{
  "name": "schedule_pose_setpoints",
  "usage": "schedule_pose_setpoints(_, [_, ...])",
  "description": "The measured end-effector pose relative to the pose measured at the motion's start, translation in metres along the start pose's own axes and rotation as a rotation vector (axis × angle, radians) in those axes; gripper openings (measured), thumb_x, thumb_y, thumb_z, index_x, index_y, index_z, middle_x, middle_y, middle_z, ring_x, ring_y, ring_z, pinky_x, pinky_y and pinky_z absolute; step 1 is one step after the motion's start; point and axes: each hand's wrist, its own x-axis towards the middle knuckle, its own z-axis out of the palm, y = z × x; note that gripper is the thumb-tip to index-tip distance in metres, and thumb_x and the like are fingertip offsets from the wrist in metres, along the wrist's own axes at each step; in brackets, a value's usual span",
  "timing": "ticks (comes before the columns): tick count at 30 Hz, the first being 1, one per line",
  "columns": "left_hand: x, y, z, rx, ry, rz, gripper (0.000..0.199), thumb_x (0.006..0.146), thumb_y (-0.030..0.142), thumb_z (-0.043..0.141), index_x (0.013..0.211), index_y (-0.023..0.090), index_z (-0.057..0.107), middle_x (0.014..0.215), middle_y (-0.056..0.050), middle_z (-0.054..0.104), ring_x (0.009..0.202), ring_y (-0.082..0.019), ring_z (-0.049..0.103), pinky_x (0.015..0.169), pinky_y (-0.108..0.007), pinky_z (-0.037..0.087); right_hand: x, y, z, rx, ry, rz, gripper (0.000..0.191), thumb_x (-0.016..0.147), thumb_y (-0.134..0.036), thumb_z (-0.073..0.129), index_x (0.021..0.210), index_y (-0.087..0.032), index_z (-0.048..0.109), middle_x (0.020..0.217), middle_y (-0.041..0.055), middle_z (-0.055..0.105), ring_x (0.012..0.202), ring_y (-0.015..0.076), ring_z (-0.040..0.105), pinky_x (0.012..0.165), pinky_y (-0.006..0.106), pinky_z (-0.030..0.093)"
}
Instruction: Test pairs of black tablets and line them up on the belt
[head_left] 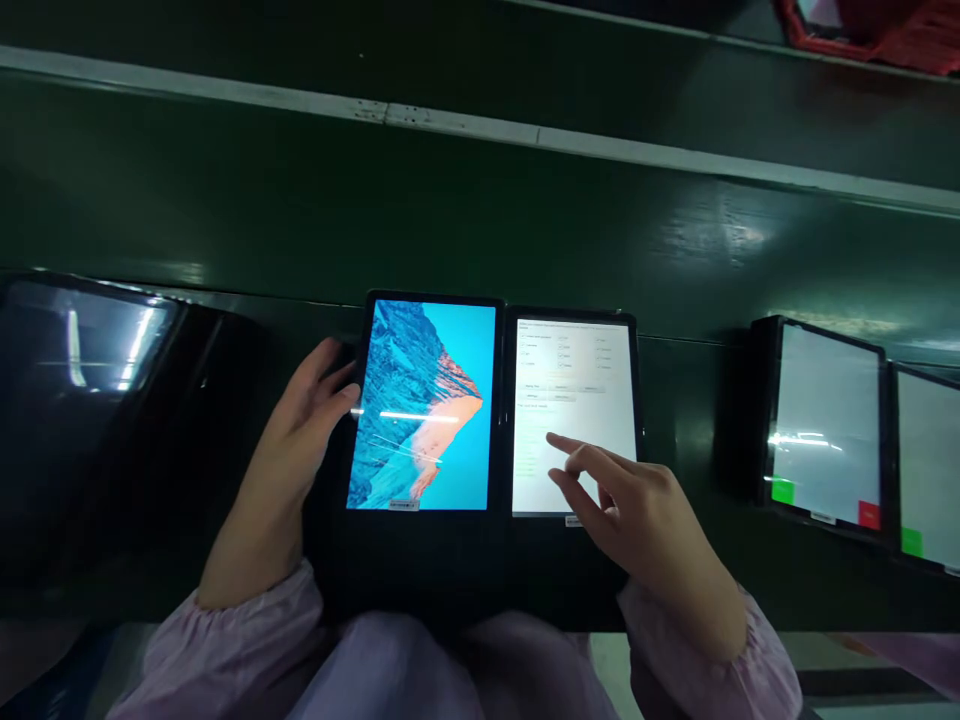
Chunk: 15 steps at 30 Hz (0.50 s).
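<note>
The right hand (641,505), empty, is pointing over a tablet (596,425) by the worktop's (465,560) front edge — likely needing precision — left hand (300,420) wide.

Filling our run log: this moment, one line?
left hand: at edge of mountain-picture tablet; right hand: over text-page tablet, contact unclear; both tablets: lit

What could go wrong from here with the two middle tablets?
1. Mis-tap: the right hand points at the white-screen tablet, whose text is small and tightly set; contact isn't clear.
2. Knock: the left hand is at the edge of the mountain tablet; a push might bump it into its close neighbour.
3. Missed mark: the glare across the mountain tablet could hide a flaw.
</note>
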Motion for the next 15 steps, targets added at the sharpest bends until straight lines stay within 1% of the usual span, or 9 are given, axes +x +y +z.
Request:
schedule_pose_setpoints(2, [-0.003,0.005,0.001,0.010,0.028,-0.042,0.069,0.068,0.042,0.093,0.131,0.022,0.074,0.156,-0.014,0.064,0.149,-0.044,0.052,0.128,-0.064,0.032,0.001,-0.002,0.003,0.023,-0.022,-0.008,0.031,0.110,-0.024,0.052,0.084,-0.020,0.068,0.118,0.0095,0.084,0.033,0.0054,0.049,0.040,0.025,0.047])
schedule_pose_setpoints(4, [-0.005,0.012,0.002,0.044,0.046,-0.107,0.056,0.075,0.033,0.088,0.129,0.023,0.075,0.145,-0.012,0.072,0.144,-0.040,0.059,0.126,-0.063,0.038,0.001,-0.002,0.004,0.048,-0.052,-0.022,0.030,0.109,-0.023,0.053,0.083,-0.020,0.068,0.119,0.0094,0.084,0.033,0.0044,0.048,0.038,0.024,0.045])
schedule_pose_setpoints(6, [-0.006,0.016,0.001,0.078,0.035,-0.163,0.047,0.080,0.027,0.083,0.127,0.024,0.076,0.137,-0.010,0.077,0.139,-0.037,0.064,0.124,-0.062,0.042,0.001,-0.001,0.004,0.062,-0.054,-0.036,0.030,0.109,-0.023,0.054,0.082,-0.020,0.067,0.119,0.0089,0.084,0.033,0.0038,0.047,0.037,0.023,0.043])
schedule_pose_setpoints(7, [-0.005,0.017,0.001,0.085,0.022,-0.173,0.045,0.081,0.025,0.081,0.126,0.024,0.076,0.135,-0.009,0.077,0.138,-0.037,0.065,0.124,-0.061,0.042,0.001,-0.001,0.003,0.063,-0.045,-0.040,0.030,0.109,-0.022,0.054,0.082,-0.020,0.067,0.119,0.0088,0.084,0.034,0.0037,0.046,0.037,0.023,0.044])
schedule_pose_setpoints(11, [0.005,0.011,-0.004,0.081,-0.021,-0.125,0.047,0.078,0.027,0.081,0.124,0.020,0.076,0.146,-0.012,0.071,0.144,-0.040,0.059,0.127,-0.061,0.038,0.001,0.002,-0.001,0.055,-0.007,-0.035,0.034,0.109,-0.023,0.054,0.078,-0.021,0.068,0.116,0.0081,0.084,0.032,0.0038,0.044,0.035,0.024,0.045])
schedule_pose_setpoints(13, [0.013,0.004,-0.008,0.088,-0.059,-0.105,0.054,0.077,0.031,0.082,0.129,0.018,0.074,0.148,-0.015,0.069,0.147,-0.043,0.055,0.127,-0.062,0.038,0.002,0.003,-0.003,0.065,-0.007,-0.044,0.036,0.109,-0.025,0.054,0.075,-0.021,0.067,0.113,0.0068,0.085,0.032,0.0041,0.047,0.036,0.023,0.048])
schedule_pose_setpoints(15, [0.019,-0.003,-0.014,0.095,-0.125,-0.096,0.065,0.077,0.037,0.085,0.138,0.019,0.069,0.151,-0.017,0.066,0.149,-0.045,0.052,0.125,-0.064,0.040,0.001,0.005,-0.006,0.098,-0.023,-0.067,0.037,0.109,-0.025,0.055,0.073,-0.021,0.066,0.110,0.0058,0.085,0.033,0.0044,0.050,0.037,0.022,0.049])
